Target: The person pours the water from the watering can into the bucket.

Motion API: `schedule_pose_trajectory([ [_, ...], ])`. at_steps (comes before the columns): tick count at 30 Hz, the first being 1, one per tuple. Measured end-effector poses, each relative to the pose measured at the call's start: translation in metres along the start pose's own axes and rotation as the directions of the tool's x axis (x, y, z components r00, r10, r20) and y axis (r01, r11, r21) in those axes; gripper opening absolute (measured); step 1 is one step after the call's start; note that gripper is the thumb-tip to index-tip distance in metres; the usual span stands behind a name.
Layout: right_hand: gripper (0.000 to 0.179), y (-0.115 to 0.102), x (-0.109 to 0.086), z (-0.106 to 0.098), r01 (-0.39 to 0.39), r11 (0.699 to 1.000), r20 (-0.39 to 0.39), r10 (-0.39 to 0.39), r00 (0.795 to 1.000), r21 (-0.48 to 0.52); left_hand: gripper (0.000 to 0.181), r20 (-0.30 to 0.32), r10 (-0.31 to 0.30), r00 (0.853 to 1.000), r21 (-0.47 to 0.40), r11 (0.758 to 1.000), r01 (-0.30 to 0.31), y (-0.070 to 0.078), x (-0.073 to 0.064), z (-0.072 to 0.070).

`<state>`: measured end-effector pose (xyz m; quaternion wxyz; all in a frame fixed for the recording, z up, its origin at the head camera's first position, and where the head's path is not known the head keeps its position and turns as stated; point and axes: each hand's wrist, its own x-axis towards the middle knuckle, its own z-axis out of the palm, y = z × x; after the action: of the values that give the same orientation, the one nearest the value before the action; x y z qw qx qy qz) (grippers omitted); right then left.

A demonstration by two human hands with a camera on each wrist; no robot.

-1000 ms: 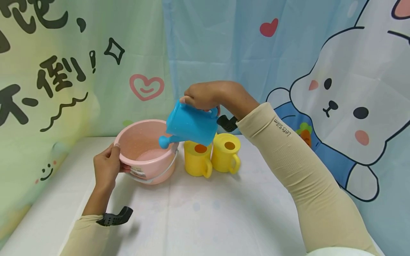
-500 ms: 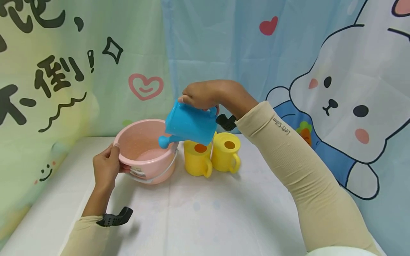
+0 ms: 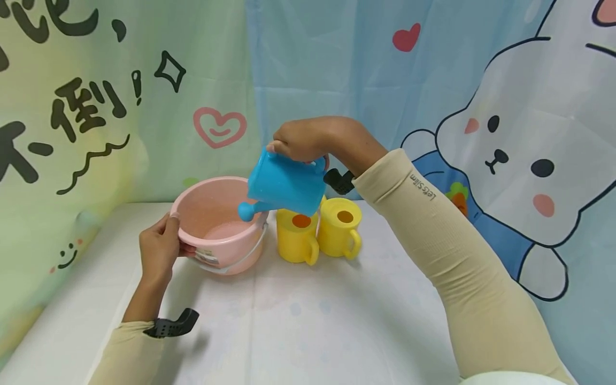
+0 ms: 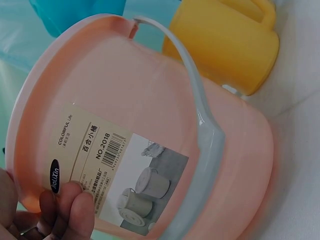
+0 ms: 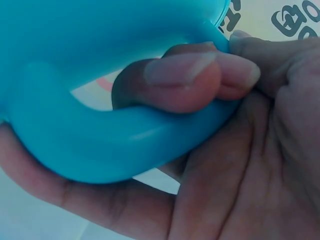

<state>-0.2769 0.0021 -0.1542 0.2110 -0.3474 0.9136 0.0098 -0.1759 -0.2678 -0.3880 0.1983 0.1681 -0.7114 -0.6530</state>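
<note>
A blue watering can (image 3: 286, 182) is tipped to the left, its round spout head (image 3: 246, 212) over the right rim of a pink bucket (image 3: 226, 255). My right hand (image 3: 305, 140) grips the can from above; in the right wrist view, fingers curl through and around its handle (image 5: 130, 142). At the bucket's left side, my left hand (image 3: 161, 246) pinches the rim, thumb on top and fingers underneath. The left wrist view shows those fingertips (image 4: 75, 202) against the bucket's label (image 4: 107, 160). The bucket's grey bail handle (image 4: 200, 115) hangs down its side.
Two yellow watering cans (image 3: 297, 243) (image 3: 340, 235) stand side by side just right of the bucket, round openings upward and handles toward me. All stand on a white-covered table (image 3: 308, 321). A printed curtain (image 3: 317, 69) hangs behind.
Both hands, the blue watering can and the bucket hold nearly the same positions. The whole view has shifted very slightly.
</note>
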Motion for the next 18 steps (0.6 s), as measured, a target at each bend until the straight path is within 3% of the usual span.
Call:
schedule_pose_trajectory([
  [18,0.053,-0.0041,0.0016,-0.005,-0.023,1.0,0.023,0.023,0.999,-0.008,0.043,0.006,0.003,1.0,0.006,1.0,-0.003,0.001,0.0017,0.0002],
])
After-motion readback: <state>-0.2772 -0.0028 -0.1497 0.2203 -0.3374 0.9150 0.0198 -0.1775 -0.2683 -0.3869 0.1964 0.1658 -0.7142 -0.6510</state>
